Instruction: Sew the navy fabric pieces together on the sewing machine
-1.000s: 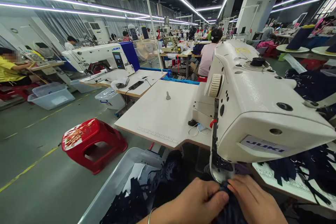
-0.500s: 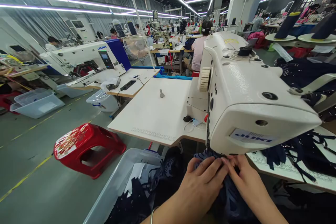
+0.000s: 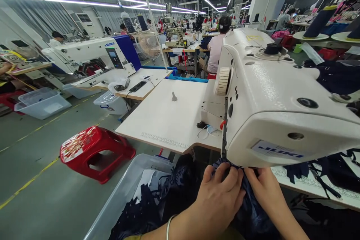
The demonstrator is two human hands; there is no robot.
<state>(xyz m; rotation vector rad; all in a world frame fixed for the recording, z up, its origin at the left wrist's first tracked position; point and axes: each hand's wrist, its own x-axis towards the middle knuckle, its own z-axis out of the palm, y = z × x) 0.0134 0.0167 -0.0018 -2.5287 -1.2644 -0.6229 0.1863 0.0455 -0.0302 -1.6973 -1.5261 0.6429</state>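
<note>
A white sewing machine (image 3: 261, 93) fills the right of the view, its head just above my hands. Dark navy fabric (image 3: 251, 206) hangs gathered below the machine, between and under my hands. With curled fingers my left hand (image 3: 221, 195) grips the fabric close to the needle area. Beside it, my right hand (image 3: 263, 185) pinches the same fabric, its fingertips partly hidden beneath the machine head. The needle and the exact stitching spot cannot be seen.
A white table (image 3: 165, 116) with a printed ruler extends left of the machine. Below it, a clear plastic bin (image 3: 112, 198) holds dark fabric pieces. A red stool (image 3: 95, 153) stands on the floor. Another sewing machine (image 3: 87, 58) and a seated person (image 3: 215, 48) are farther off.
The camera view has shifted slightly, bringing the machine head larger and farther right. My left fingers are more curled on the fabric, and my right fingertips have moved further under the machine head.
</note>
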